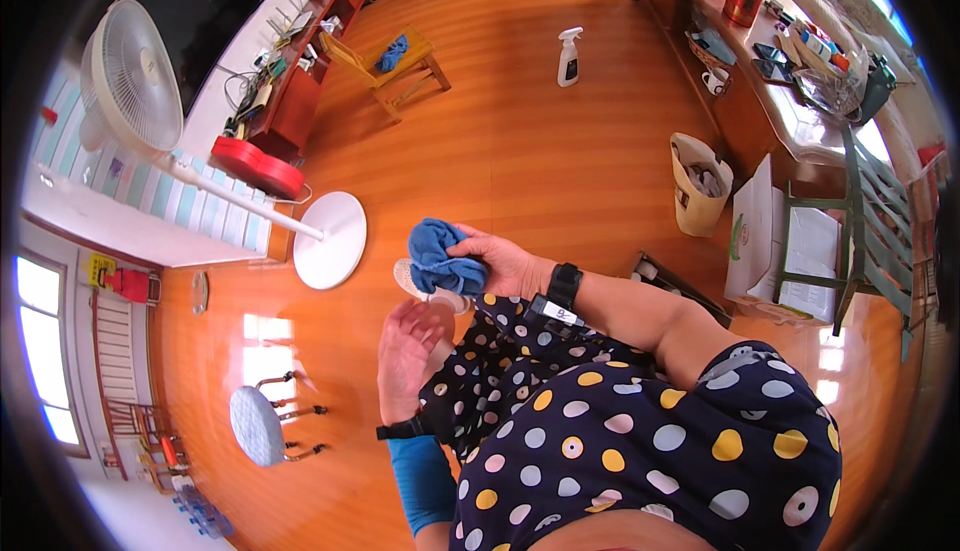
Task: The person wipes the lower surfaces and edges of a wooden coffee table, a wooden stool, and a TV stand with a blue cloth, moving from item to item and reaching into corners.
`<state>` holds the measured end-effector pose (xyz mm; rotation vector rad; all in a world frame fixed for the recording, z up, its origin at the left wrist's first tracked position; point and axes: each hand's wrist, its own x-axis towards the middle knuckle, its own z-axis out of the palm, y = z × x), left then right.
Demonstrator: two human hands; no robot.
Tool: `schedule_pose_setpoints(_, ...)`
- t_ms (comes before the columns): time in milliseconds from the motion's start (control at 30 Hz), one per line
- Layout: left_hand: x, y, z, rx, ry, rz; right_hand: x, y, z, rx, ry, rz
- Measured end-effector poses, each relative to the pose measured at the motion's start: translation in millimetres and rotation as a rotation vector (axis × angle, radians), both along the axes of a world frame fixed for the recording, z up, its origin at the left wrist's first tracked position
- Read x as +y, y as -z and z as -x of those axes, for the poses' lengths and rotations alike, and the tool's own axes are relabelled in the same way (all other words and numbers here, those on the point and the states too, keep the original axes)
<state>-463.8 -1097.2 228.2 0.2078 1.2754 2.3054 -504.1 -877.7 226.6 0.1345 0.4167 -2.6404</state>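
Note:
My right hand (502, 258) grips a bunched blue cloth (444, 258) in front of my body. Just below it, my left hand (405, 352) is raised with bent fingers apart and nothing in it; a blue sleeve (421, 476) covers that forearm. The cloth partly hides my light perforated shoe (403, 275). Farther ahead, a white spray bottle (570, 60) stands on the wooden floor (480, 123). A second blue cloth (392, 53) lies crumpled on the seat of a small wooden chair (420, 45).
To the left stand a white pedestal fan (330, 240), a red case (259, 167) and a round padded stool (256, 425). On the right are a paper bag (701, 187), a cardboard box (750, 243), a green slatted chair (855, 228) and a cluttered long table (806, 131).

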Motion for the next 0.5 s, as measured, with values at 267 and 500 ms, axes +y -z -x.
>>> schedule_pose_setpoints(267,-85.8,13.0,39.0,-0.054,-0.358,-0.069,-15.2,-6.5,48.9,-0.044,-0.016,-0.044)
schedule_pose_setpoints(500,-133.4,20.1,72.7,-0.033,-0.456,-0.069,-15.3,-7.5,95.9,-0.024,0.044,-0.047)
